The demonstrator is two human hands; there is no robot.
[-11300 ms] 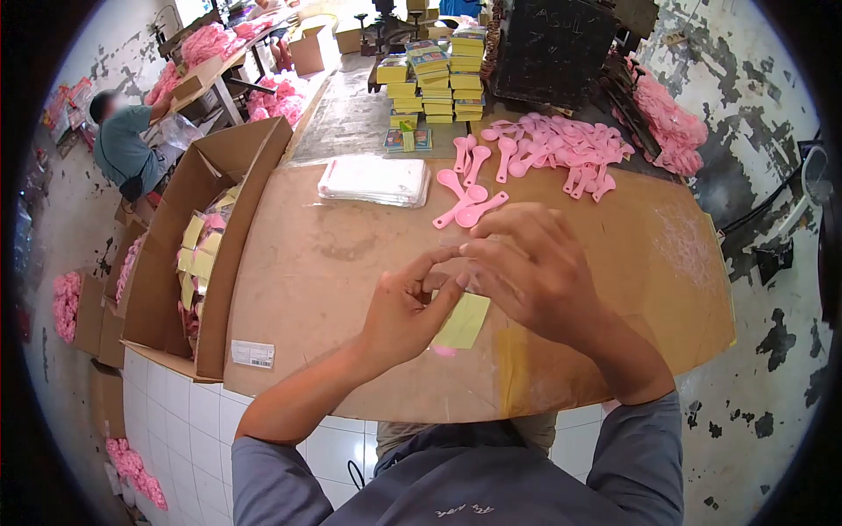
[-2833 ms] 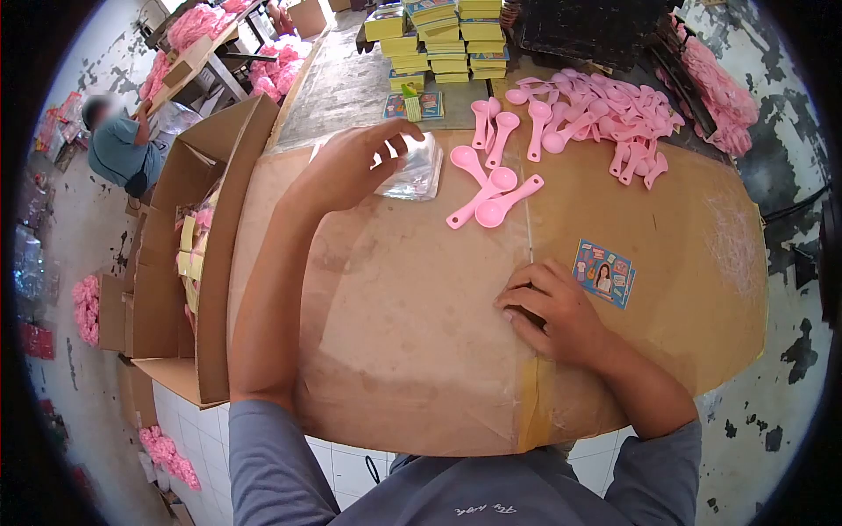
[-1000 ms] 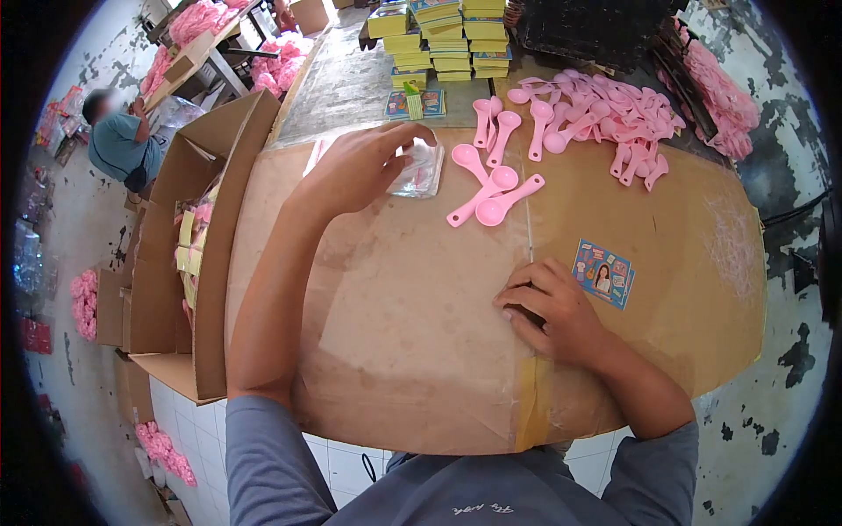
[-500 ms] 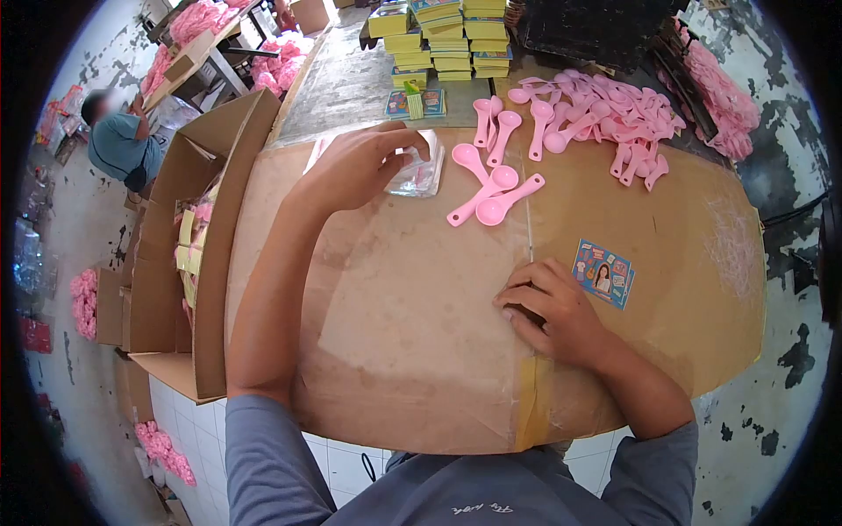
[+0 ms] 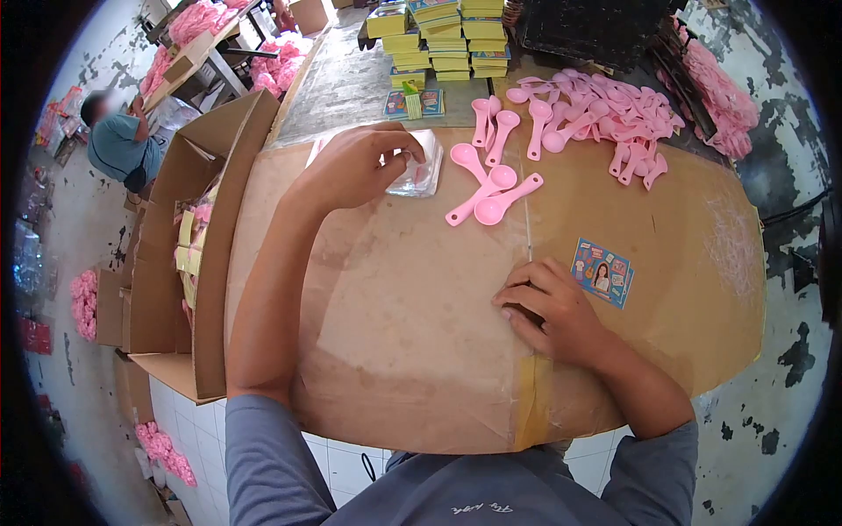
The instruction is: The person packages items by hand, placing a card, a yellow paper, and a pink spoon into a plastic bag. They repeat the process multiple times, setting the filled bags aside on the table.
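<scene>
My left hand [image 5: 364,165] is over a stack of clear plastic bags [image 5: 421,180], its bent fingers apart and fingertips at the top bag; no clear grip shows. On the cardboard-covered tabletop, my right hand [image 5: 553,309] rests with loosely bent fingers, a gap between thumb and forefinger and nothing seen inside. Just beyond it lie blue picture cards [image 5: 602,273], partly overlapping. Between the bags and the cards are loose pink measuring spoons [image 5: 498,197], some crossing each other. More pink spoons [image 5: 500,136] lie farther back.
A large heap of pink spoons [image 5: 605,110] covers the back right. Stacks of yellow-edged cards [image 5: 447,44] stand at the back, near a banded card bundle [image 5: 413,103]. An open cardboard box [image 5: 237,184] borders the table's left side. Another person [image 5: 127,145] sits at far left.
The fingers of my left hand have curled in slightly over the plastic bags. My right hand and the spoons stay in place.
</scene>
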